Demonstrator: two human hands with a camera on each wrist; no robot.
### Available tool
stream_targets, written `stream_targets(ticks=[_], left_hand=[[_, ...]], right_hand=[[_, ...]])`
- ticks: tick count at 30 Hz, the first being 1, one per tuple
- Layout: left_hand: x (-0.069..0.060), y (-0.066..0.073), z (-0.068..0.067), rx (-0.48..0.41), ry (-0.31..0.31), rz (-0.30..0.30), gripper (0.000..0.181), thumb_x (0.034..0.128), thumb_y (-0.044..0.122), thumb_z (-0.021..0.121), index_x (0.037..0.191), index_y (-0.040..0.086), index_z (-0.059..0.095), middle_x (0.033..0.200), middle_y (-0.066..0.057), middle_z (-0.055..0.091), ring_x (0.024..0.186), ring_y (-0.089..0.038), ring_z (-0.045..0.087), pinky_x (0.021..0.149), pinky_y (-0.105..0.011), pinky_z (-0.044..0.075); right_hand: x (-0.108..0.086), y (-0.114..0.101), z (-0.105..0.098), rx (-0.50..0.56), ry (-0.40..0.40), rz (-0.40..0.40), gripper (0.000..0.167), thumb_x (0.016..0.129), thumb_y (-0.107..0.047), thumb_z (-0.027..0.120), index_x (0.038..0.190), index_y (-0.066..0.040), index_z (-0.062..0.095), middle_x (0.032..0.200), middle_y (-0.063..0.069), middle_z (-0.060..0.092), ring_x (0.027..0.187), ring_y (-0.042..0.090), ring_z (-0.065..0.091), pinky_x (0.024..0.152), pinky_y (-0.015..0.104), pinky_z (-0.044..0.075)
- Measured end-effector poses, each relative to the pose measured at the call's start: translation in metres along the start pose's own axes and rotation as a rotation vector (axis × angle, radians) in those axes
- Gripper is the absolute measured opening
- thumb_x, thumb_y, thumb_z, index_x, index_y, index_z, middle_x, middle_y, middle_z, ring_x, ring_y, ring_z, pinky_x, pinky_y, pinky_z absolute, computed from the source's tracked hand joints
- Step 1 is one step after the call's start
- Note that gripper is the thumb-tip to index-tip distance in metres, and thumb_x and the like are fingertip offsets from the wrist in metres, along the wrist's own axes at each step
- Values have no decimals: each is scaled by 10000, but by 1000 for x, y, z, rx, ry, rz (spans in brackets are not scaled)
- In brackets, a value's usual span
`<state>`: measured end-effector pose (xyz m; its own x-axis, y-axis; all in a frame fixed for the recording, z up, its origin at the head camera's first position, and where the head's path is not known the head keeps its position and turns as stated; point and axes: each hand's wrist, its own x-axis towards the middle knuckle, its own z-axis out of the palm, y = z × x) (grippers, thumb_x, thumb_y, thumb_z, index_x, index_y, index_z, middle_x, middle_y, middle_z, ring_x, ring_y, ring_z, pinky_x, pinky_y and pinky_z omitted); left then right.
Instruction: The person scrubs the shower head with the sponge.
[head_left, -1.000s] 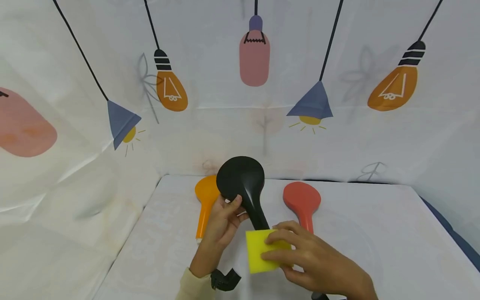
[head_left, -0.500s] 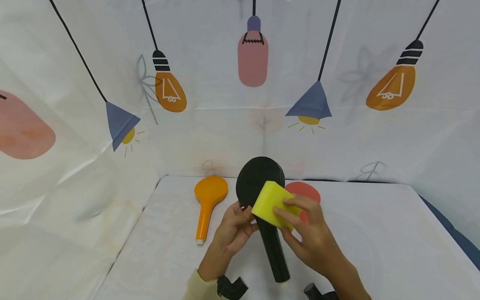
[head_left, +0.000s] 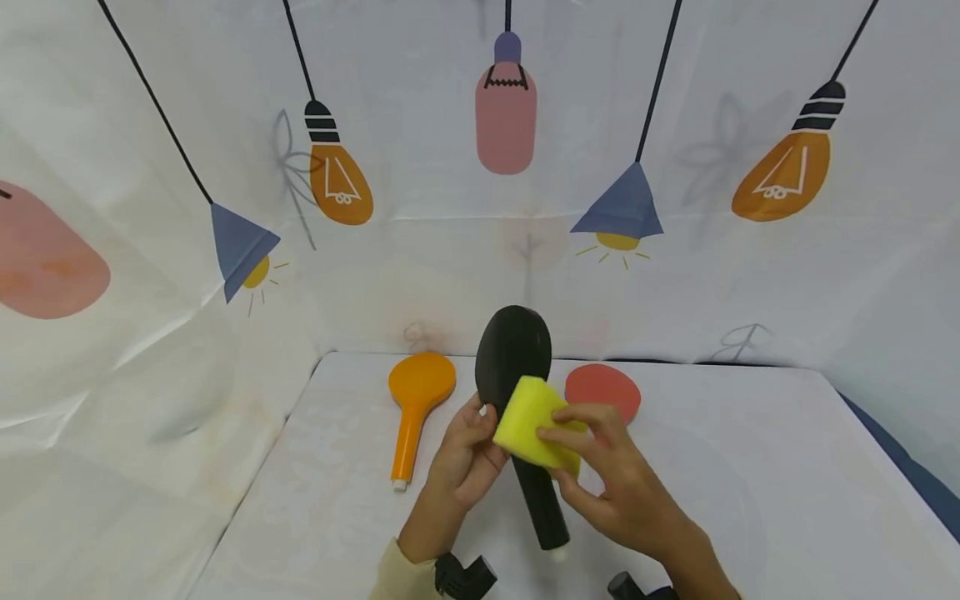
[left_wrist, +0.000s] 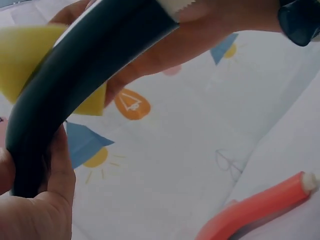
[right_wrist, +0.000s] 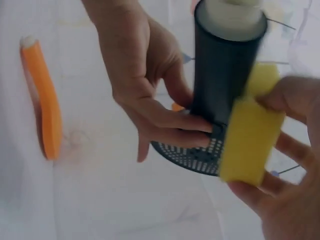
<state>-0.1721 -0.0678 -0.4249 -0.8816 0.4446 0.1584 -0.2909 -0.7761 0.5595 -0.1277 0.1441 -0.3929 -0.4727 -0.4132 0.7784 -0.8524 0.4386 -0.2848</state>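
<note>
Above the white table [head_left: 322, 517], the head view shows a black shower head [head_left: 513, 350] held in the left hand [head_left: 468, 462], its round end up and its handle slanting down toward the person. The left fingers and thumb grip it near the neck. The right hand [head_left: 618, 487] pinches a yellow sponge [head_left: 536, 425] between thumb and fingers, setting it over the upper handle. An orange shower head [head_left: 422, 383] lies to the left; a red shower head [head_left: 603, 392] lies to the right, partly hidden behind the right hand. Behind the table hangs a cloth [head_left: 435, 267] printed with lamps. From the left wrist, the curved black handle crosses in front of the sponge, the left fingers and thumb wrap its lower end, and the red one lies at the lower right. From the right wrist, the left fingers touch the perforated face [right_wrist: 185, 157], the slightly blurred sponge rests against the black neck, and the orange one lies well apart.
</note>
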Motion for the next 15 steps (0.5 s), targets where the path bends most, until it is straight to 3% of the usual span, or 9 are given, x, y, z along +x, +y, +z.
stream_targets(ticks=[3, 6, 9, 12, 15], left_hand=[[-1, 8, -1, -50, 3, 57, 496, 1078, 47, 344, 1553, 137, 237, 1302, 19, 631, 1165, -81, 625, 1083, -284, 454], [-1, 14, -2, -100, 5, 101, 544, 1078, 47, 341, 1582, 198, 204, 1295, 35, 645, 1147, -85, 638, 1098, -315, 452], [-1, 17, -2, -138, -28, 130, 547, 1084, 16, 271, 1584, 227, 207, 1308, 25, 644, 1125, -116, 652, 1093, -367, 466], [-1, 18, -4, -183, -79, 154, 597, 1066, -41, 191, 1579, 263, 221, 1347, 21, 616, 1152, -144, 637, 1109, -373, 457], [-2, 17, -4, -208, -115, 187, 644, 1056, -66, 172, 1568, 322, 219, 1334, -25, 580, 1158, -186, 611, 1103, -353, 463]], right_hand=[[-1, -3, -4, 100, -139, -42, 313, 1009, -297, 534, 1283, -186, 634, 1299, 59, 535, 1206, 167, 482, 1028, 109, 426], [-1, -3, -9, 175, -230, -100, 313, 971, -218, 607, 1283, -205, 628, 1297, 34, 533, 1191, 141, 488, 1010, 126, 446], [-3, -2, -16, 216, -285, -135, 436, 857, -81, 709, 1266, -214, 636, 1279, 24, 537, 1175, 128, 491, 994, 142, 468], [-5, -1, -22, 252, -337, -118, 583, 735, 1, 771, 1249, -241, 643, 1277, -2, 533, 1176, 103, 476, 984, 132, 469], [-6, 0, -23, 315, -352, -125, 568, 740, 14, 778, 1237, -232, 654, 1281, 9, 529, 1186, 115, 471, 987, 141, 470]])
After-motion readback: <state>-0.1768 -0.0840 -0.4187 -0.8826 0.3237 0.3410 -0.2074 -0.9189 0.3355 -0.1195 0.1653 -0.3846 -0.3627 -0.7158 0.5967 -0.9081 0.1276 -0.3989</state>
